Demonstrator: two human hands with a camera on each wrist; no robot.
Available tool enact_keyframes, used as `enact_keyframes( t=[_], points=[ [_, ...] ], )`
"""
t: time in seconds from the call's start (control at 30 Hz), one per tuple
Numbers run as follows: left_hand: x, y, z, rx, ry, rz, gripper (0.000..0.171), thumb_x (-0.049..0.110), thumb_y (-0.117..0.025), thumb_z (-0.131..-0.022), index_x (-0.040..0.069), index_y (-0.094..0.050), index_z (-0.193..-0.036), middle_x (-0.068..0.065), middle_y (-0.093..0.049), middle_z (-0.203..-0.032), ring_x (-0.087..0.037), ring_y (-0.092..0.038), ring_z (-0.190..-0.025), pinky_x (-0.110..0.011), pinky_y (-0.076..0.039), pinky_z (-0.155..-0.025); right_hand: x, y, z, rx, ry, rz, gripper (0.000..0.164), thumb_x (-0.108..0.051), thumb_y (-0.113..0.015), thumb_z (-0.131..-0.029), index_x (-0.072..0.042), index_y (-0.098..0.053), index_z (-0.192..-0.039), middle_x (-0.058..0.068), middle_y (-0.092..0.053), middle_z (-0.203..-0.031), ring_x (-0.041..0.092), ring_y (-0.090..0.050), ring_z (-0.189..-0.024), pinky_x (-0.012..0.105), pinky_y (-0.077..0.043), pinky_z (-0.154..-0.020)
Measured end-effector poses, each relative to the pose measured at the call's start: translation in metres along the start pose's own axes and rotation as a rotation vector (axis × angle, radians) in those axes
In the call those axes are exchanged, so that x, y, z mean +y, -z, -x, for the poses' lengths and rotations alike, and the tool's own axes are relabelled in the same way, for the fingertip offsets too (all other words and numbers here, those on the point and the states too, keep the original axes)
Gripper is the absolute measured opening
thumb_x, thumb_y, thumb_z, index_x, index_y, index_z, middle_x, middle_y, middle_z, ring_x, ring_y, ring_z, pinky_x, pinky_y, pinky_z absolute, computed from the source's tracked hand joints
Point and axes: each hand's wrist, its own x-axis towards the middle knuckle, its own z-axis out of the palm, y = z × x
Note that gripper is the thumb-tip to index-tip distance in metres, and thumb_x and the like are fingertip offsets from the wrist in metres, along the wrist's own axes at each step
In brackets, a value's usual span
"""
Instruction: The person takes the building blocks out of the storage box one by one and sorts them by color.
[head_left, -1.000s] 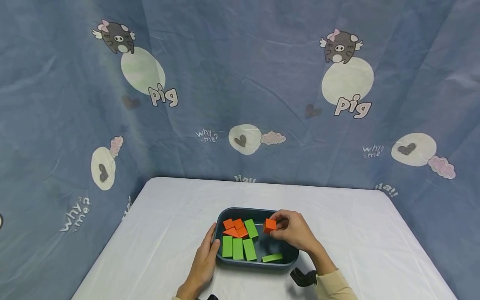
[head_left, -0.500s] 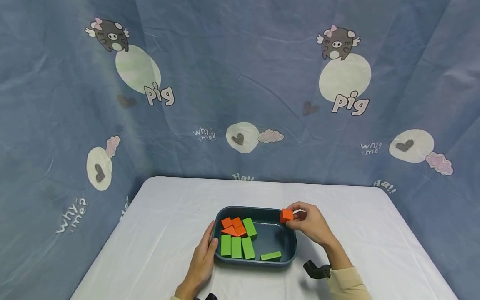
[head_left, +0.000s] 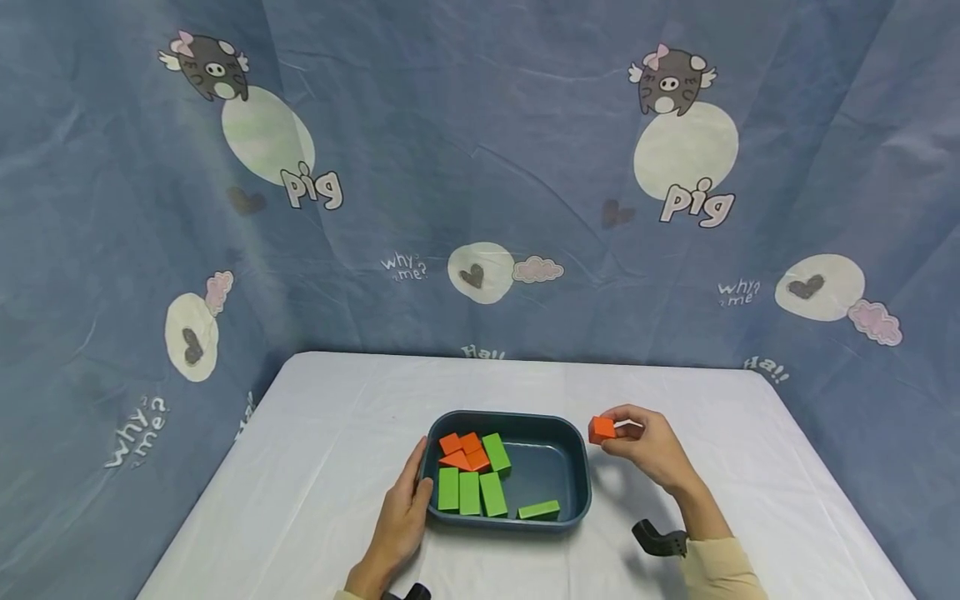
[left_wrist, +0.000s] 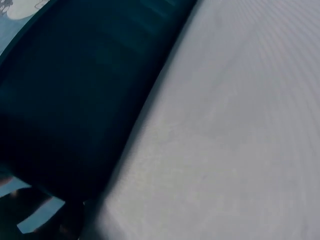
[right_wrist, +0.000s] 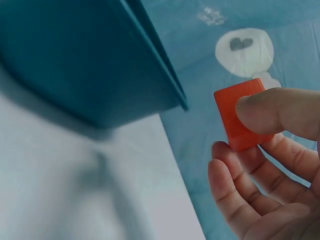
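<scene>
My right hand [head_left: 649,447] pinches an orange block [right_wrist: 240,116] between thumb and fingers, just right of the tray and above the table. The right wrist view shows the thumb flat on the block's face. My left hand [head_left: 402,509] rests against the left end of the dark blue tray [head_left: 584,479], fingers straight along the outer wall and thumb at the rim. Inside the tray, several orange blocks [head_left: 454,460] sit together at the back left. Green blocks [head_left: 470,493] stand side by side at the front left, and one more green block [head_left: 496,454] is behind them.
A single green block [head_left: 538,510] lies by the tray's front wall, right of the others. White cloth covers the table [head_left: 675,387]. A blue printed curtain [head_left: 525,150] hangs behind it. Dark camera mounts [head_left: 658,539] are on both wrists.
My right hand has carried the orange block rightward from over the tray's inside, across its right rim, to outside it. My left hand stays at the tray's left end.
</scene>
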Motion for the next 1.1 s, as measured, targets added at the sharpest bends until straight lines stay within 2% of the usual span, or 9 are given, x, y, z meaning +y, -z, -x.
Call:
enact_keyframes(
  t=[0.1,0.17,0.37,0.6,0.77,0.9,0.97,1.1],
  points=[
    [0.001,-0.003,-0.003,-0.001,-0.018,-0.063,0.059,0.003,-0.041,-0.106,0.006,-0.025,-0.162,-0.014,-0.034,-0.162,-0.033,-0.037,-0.145,-0.052,-0.026,-0.117,0.004,0.005,0.000,0.003,-0.006,0.011,0.036,0.004,-0.078,-0.080,0.004,-0.068,-0.114,0.021,-0.069,-0.105,0.023,-0.068,-0.085,0.029,-0.058,-0.075],
    [0.003,-0.005,-0.005,-0.002,-0.030,-0.089,0.060,0.001,-0.039,-0.104,0.005,-0.023,-0.162,-0.015,-0.033,-0.162,-0.035,-0.039,-0.143,-0.055,-0.027,-0.117,0.008,0.008,0.001,0.009,-0.015,0.020,0.036,0.004,-0.079,-0.080,0.005,-0.068,-0.115,0.020,-0.069,-0.105,0.022,-0.068,-0.085,0.028,-0.057,-0.074],
    [0.007,-0.008,-0.010,-0.010,-0.034,-0.119,0.062,-0.001,-0.038,-0.103,0.006,-0.022,-0.163,-0.015,-0.034,-0.162,-0.036,-0.043,-0.139,-0.057,-0.031,-0.115,0.022,0.015,0.003,0.027,-0.049,0.026,0.037,0.006,-0.077,-0.081,0.006,-0.067,-0.117,0.018,-0.069,-0.108,0.020,-0.068,-0.085,0.026,-0.054,-0.073],
    [0.009,-0.008,-0.011,-0.017,-0.010,-0.145,0.063,0.001,-0.038,-0.103,0.007,-0.021,-0.163,-0.016,-0.035,-0.161,-0.032,-0.050,-0.126,-0.058,-0.036,-0.110,0.036,0.013,0.004,0.020,-0.060,0.023,0.040,0.007,-0.077,-0.078,0.007,-0.067,-0.117,0.018,-0.068,-0.110,0.019,-0.066,-0.082,0.027,-0.053,-0.069],
    [0.006,-0.007,-0.010,-0.015,-0.001,-0.118,0.063,0.000,-0.037,-0.103,0.008,-0.020,-0.163,-0.015,-0.034,-0.162,-0.033,-0.048,-0.130,-0.058,-0.034,-0.112,0.043,0.008,0.001,0.040,-0.066,0.064,0.039,0.008,-0.077,-0.077,0.006,-0.068,-0.114,0.017,-0.067,-0.108,0.021,-0.066,-0.083,0.027,-0.052,-0.067],
    [0.002,-0.005,-0.008,-0.008,-0.009,-0.072,0.065,-0.002,-0.040,-0.101,0.008,-0.023,-0.163,-0.013,-0.033,-0.163,-0.033,-0.040,-0.142,-0.054,-0.029,-0.116,0.046,0.004,-0.001,0.047,-0.083,0.137,0.037,0.005,-0.080,-0.077,0.004,-0.069,-0.113,0.014,-0.070,-0.099,0.022,-0.066,-0.083,0.028,-0.051,-0.067],
    [0.000,-0.004,-0.008,-0.008,-0.007,-0.055,0.066,-0.002,-0.041,-0.100,0.009,-0.025,-0.163,-0.012,-0.033,-0.163,-0.030,-0.035,-0.145,-0.045,-0.026,-0.118,0.047,0.004,-0.001,0.055,-0.091,0.181,0.036,0.004,-0.080,-0.077,0.003,-0.071,-0.112,0.013,-0.070,-0.095,0.022,-0.065,-0.083,0.029,-0.050,-0.068],
    [0.000,-0.003,-0.008,-0.018,-0.001,-0.030,0.067,-0.003,-0.043,-0.100,0.009,-0.025,-0.163,-0.013,-0.033,-0.163,-0.028,-0.032,-0.147,-0.037,-0.022,-0.119,0.050,0.004,-0.003,0.071,-0.081,0.245,0.034,0.003,-0.081,-0.075,0.000,-0.073,-0.108,0.009,-0.068,-0.089,0.021,-0.062,-0.081,0.028,-0.049,-0.069]
  ],
)
